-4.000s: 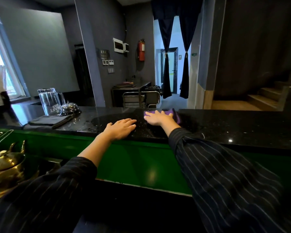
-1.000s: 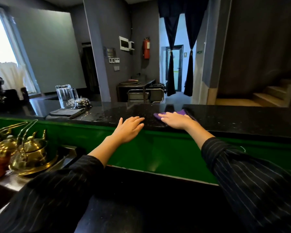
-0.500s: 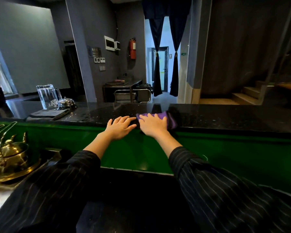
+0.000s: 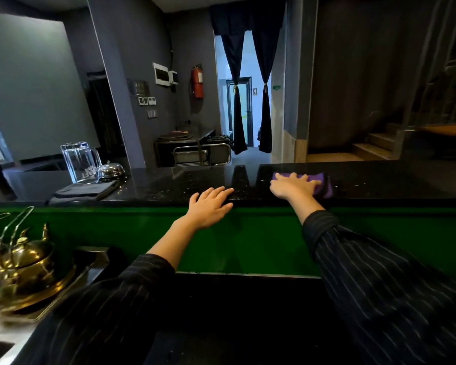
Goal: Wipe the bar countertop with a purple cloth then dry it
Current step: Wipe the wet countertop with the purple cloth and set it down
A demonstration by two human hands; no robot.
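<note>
Counter (image 4: pixel 169 183): black, glossy, speckled top running across the whole view, with reflections of the room on it. Front face below it: green panel (image 4: pixel 248 238), also full width. Both forearms reach over the panel in dark pinstriped sleeves (image 4: pixel 379 285), the left one pushed back to the elbow. Lower left, on a metal tray: brass kettles (image 4: pixel 29 262) with wire handles, blurred. Far left on the counter: clear glass pitcher (image 4: pixel 78 162), upright, printed lettering not legible. In front of the pitcher: folded dark cloth (image 4: pixel 84 191), lying flat near the counter's front edge. Left hand (image 4: pixel 209 206): palm down over the near edge of the counter, fingers (image 4: pixel 221 192) straight and together, resting on the stone, holding nothing. Right hand (image 4: pixel 292 186): well apart from the left, further right on the counter, palm down, fingers (image 4: pixel 304 177) spread and straight, pressing flat on the purple cloth (image 4: pixel 324 191). Purple cloth: lies on the countertop right of centre, mostly covered by the right hand, purple showing past the fingertips and along the right side. Smallest item: chrome dome bell (image 4: pixel 110 170), just beside the pitcher's right side, behind the dark cloth.
</note>
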